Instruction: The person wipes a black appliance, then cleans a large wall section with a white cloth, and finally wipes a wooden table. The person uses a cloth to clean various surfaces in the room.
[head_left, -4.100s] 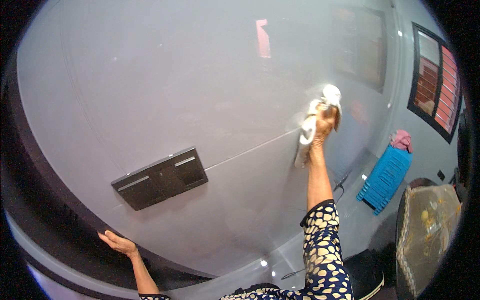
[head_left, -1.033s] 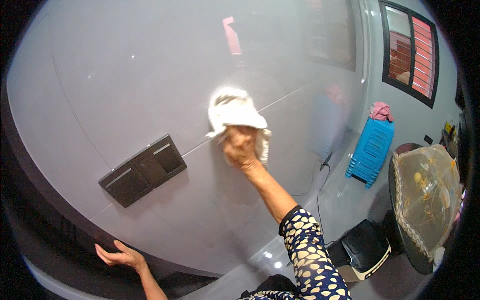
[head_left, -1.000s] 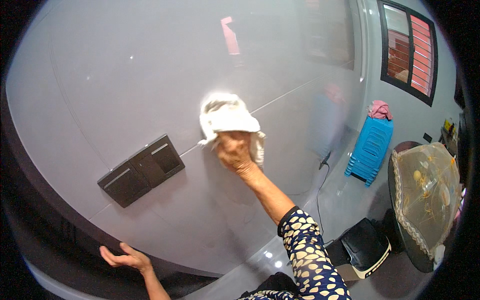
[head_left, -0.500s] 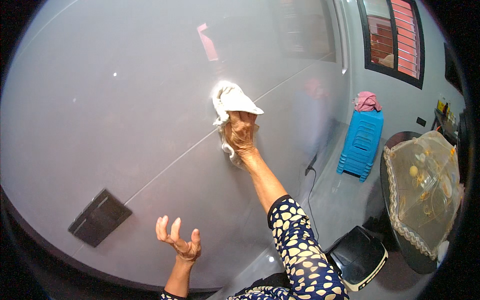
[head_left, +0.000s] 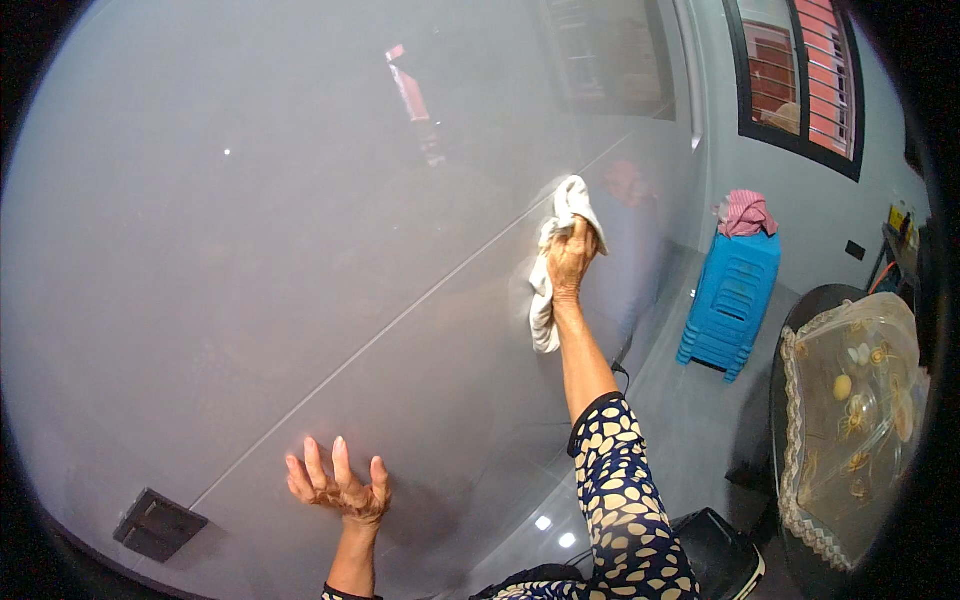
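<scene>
My right hand (head_left: 572,258) is closed on a white cloth (head_left: 545,285) and presses it against a glossy grey tiled wall (head_left: 300,250). The cloth is bunched under the fingers, and a loose end hangs down beside the wrist. Lower down on the left, my left hand (head_left: 345,492) is open with its fingers spread, holding nothing. It is at or close to the wall; whether the fingertips touch it I cannot tell. Left of this hand, a dark switch plate (head_left: 160,524) sits on the wall by the diagonal tile joint.
A stack of blue plastic stools (head_left: 732,300) with a pink cloth (head_left: 747,213) on top stands at the right. Nearer is a dark table with a lace-edged cover (head_left: 850,420). A black bin-like container (head_left: 715,555) sits by my right sleeve. A barred window (head_left: 800,85) is at the upper right.
My right hand has slid the white cloth to the right along the wall. My left hand has shifted slightly, its fingers spread wider. The view has moved a little.
</scene>
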